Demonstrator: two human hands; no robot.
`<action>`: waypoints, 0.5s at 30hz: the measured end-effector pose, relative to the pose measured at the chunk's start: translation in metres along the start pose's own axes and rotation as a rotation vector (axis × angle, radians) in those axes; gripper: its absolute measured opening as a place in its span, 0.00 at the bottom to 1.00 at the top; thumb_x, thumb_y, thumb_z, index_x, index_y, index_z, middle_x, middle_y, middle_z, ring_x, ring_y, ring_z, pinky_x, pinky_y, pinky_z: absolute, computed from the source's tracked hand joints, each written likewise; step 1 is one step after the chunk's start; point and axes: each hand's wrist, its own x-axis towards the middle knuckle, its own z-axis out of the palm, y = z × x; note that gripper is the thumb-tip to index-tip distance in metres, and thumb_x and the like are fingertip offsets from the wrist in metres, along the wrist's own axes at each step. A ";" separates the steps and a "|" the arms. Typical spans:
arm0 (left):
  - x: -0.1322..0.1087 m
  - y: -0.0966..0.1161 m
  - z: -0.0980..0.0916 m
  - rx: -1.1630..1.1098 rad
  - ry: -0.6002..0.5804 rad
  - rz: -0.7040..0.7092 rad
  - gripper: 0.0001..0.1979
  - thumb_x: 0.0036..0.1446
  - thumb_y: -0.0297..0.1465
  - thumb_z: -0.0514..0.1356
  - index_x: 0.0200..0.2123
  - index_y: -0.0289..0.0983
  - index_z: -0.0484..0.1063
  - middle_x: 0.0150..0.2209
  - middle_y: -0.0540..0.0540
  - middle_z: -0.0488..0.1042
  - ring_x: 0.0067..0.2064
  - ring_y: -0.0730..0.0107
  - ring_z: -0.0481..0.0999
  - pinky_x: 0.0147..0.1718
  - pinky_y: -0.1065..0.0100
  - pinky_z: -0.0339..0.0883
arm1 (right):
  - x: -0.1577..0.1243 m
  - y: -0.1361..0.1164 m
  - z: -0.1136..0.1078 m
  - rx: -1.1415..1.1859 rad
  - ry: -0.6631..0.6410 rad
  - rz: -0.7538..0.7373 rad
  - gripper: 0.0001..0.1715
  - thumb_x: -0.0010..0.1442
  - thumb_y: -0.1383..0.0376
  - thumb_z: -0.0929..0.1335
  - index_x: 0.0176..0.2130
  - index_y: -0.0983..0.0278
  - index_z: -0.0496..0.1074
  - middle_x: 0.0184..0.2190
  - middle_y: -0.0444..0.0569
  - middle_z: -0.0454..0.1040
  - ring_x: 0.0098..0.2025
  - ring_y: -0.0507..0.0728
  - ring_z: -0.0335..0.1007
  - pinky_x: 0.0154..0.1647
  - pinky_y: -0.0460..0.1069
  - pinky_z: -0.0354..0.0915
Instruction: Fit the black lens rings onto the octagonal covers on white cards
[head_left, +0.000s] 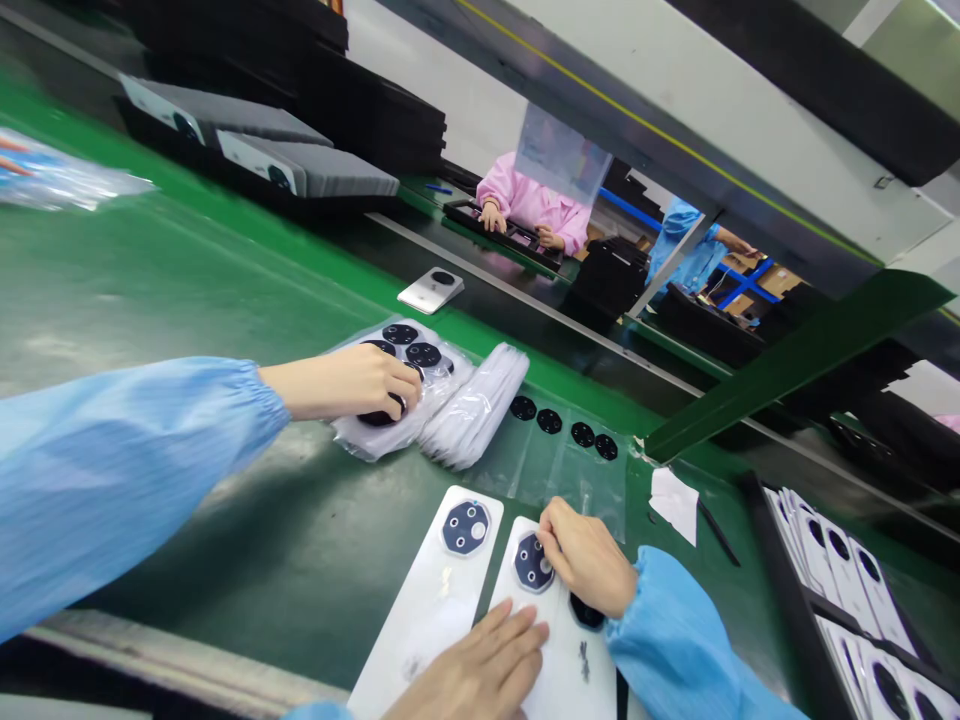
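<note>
White phone back covers lie on the green bench in front of me. One cover (450, 610) shows a dark blue camera lens plate (465, 528) at its top. My left hand (480, 665) rests flat, fingers stretched, on the neighbouring cover (517, 600). At that cover's lens plate (531, 562), my right hand (589, 555) has its thumb and fingertips closed against the right edge; what they grip is hidden. A third black lens plate (586, 612) shows partly below my right wrist.
A co-worker's hand (352, 380) reaches into a plastic bag of black lens plates (424, 355). Beside it lie stacked clear sleeves (476, 405) and a plastic sheet with several plates (550, 421). A black tray of covers (817, 610) stands right; a green post (795, 365) slants above.
</note>
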 end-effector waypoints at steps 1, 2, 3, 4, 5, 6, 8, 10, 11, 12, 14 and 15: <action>0.000 0.000 0.002 -0.015 0.008 -0.007 0.15 0.59 0.30 0.57 0.49 0.32 0.68 0.51 0.45 0.74 0.52 0.63 0.73 0.51 0.65 0.68 | -0.001 0.000 0.001 -0.016 0.000 -0.019 0.06 0.63 0.69 0.57 0.34 0.61 0.59 0.30 0.44 0.65 0.27 0.54 0.64 0.28 0.48 0.54; -0.001 0.001 0.005 -0.033 0.016 -0.016 0.15 0.59 0.31 0.57 0.49 0.32 0.68 0.50 0.45 0.74 0.52 0.64 0.73 0.52 0.65 0.67 | -0.003 0.000 0.003 -0.029 0.000 -0.039 0.07 0.63 0.69 0.56 0.34 0.61 0.59 0.30 0.45 0.65 0.27 0.54 0.64 0.28 0.48 0.54; -0.001 0.001 0.007 -0.050 0.025 -0.030 0.15 0.59 0.31 0.58 0.49 0.33 0.68 0.50 0.45 0.75 0.52 0.64 0.73 0.53 0.64 0.67 | -0.006 -0.001 0.003 -0.037 -0.001 -0.060 0.07 0.63 0.69 0.56 0.34 0.61 0.59 0.31 0.45 0.65 0.28 0.54 0.64 0.28 0.48 0.54; -0.002 0.001 0.009 -0.067 0.034 -0.042 0.15 0.59 0.32 0.58 0.48 0.33 0.68 0.50 0.45 0.75 0.52 0.64 0.73 0.53 0.64 0.67 | -0.010 -0.003 0.003 -0.042 -0.004 -0.080 0.07 0.63 0.69 0.56 0.33 0.61 0.58 0.31 0.45 0.65 0.28 0.54 0.64 0.28 0.48 0.54; -0.002 0.001 0.010 -0.081 0.040 -0.046 0.14 0.58 0.32 0.59 0.47 0.33 0.69 0.50 0.45 0.75 0.52 0.64 0.73 0.53 0.64 0.66 | -0.014 -0.005 0.003 -0.047 -0.011 -0.100 0.07 0.63 0.69 0.55 0.33 0.60 0.57 0.31 0.45 0.64 0.28 0.54 0.63 0.28 0.48 0.55; -0.002 0.001 0.012 -0.090 0.040 -0.047 0.14 0.58 0.31 0.60 0.46 0.33 0.69 0.50 0.44 0.75 0.52 0.64 0.73 0.54 0.64 0.66 | -0.020 -0.008 0.001 -0.045 -0.020 -0.117 0.07 0.63 0.69 0.55 0.34 0.60 0.57 0.31 0.44 0.64 0.28 0.54 0.63 0.28 0.48 0.55; -0.003 0.001 0.013 -0.090 0.033 -0.034 0.13 0.57 0.31 0.60 0.45 0.33 0.69 0.50 0.44 0.74 0.52 0.63 0.73 0.54 0.63 0.66 | -0.032 -0.014 -0.003 0.008 -0.027 -0.141 0.06 0.63 0.69 0.55 0.34 0.60 0.56 0.31 0.44 0.63 0.28 0.53 0.62 0.28 0.48 0.56; -0.002 0.001 0.013 -0.079 0.012 -0.019 0.14 0.58 0.32 0.59 0.46 0.32 0.69 0.51 0.43 0.74 0.52 0.63 0.73 0.54 0.62 0.66 | -0.042 -0.018 -0.009 0.164 -0.006 -0.145 0.06 0.64 0.69 0.55 0.35 0.59 0.55 0.33 0.45 0.63 0.31 0.53 0.63 0.31 0.47 0.58; -0.002 0.002 0.013 -0.073 0.004 -0.020 0.14 0.59 0.32 0.58 0.46 0.31 0.68 0.51 0.43 0.74 0.52 0.62 0.73 0.54 0.62 0.66 | -0.045 -0.020 -0.012 0.273 0.021 -0.134 0.06 0.64 0.68 0.55 0.34 0.60 0.54 0.35 0.46 0.63 0.34 0.53 0.63 0.34 0.48 0.60; -0.001 0.003 0.012 -0.068 0.001 -0.027 0.14 0.59 0.32 0.57 0.46 0.31 0.68 0.50 0.42 0.74 0.52 0.62 0.73 0.54 0.61 0.66 | -0.046 -0.021 -0.015 0.389 0.062 -0.108 0.06 0.64 0.68 0.55 0.33 0.60 0.54 0.36 0.47 0.64 0.36 0.53 0.63 0.36 0.48 0.60; -0.001 0.004 0.010 -0.056 0.006 -0.033 0.12 0.60 0.32 0.56 0.45 0.31 0.69 0.50 0.41 0.74 0.52 0.61 0.73 0.54 0.60 0.65 | -0.042 -0.021 -0.019 0.588 0.151 -0.038 0.09 0.65 0.65 0.56 0.31 0.60 0.54 0.35 0.47 0.66 0.37 0.54 0.63 0.38 0.49 0.60; -0.001 0.004 0.009 -0.046 0.011 -0.027 0.11 0.61 0.32 0.55 0.44 0.32 0.69 0.50 0.41 0.75 0.53 0.61 0.72 0.54 0.60 0.65 | -0.037 -0.022 -0.019 0.660 0.189 0.004 0.11 0.65 0.63 0.57 0.30 0.60 0.54 0.32 0.46 0.66 0.35 0.53 0.63 0.37 0.48 0.60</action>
